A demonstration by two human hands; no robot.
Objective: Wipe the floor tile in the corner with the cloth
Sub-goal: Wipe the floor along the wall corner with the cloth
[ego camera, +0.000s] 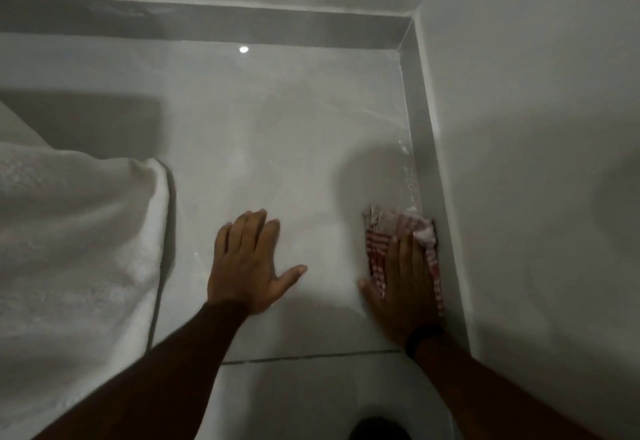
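A glossy pale grey floor tile [277,134] fills the corner where two white walls meet. My right hand [403,287] presses flat on a red-and-white striped cloth [384,231] at the tile's right edge, right against the skirting. The cloth bunches out past my fingertips. Wet streaks and droplets [405,162] run along that edge beyond the cloth. My left hand [247,259] lies flat on the bare tile with its fingers spread, holding nothing, about a hand's width left of the cloth.
A white textured towel or bedspread [76,238] hangs down on the left, reaching the floor. A grey skirting band [207,17] runs along the far wall and another [429,148] along the right wall. A grout line [311,356] crosses near my wrists.
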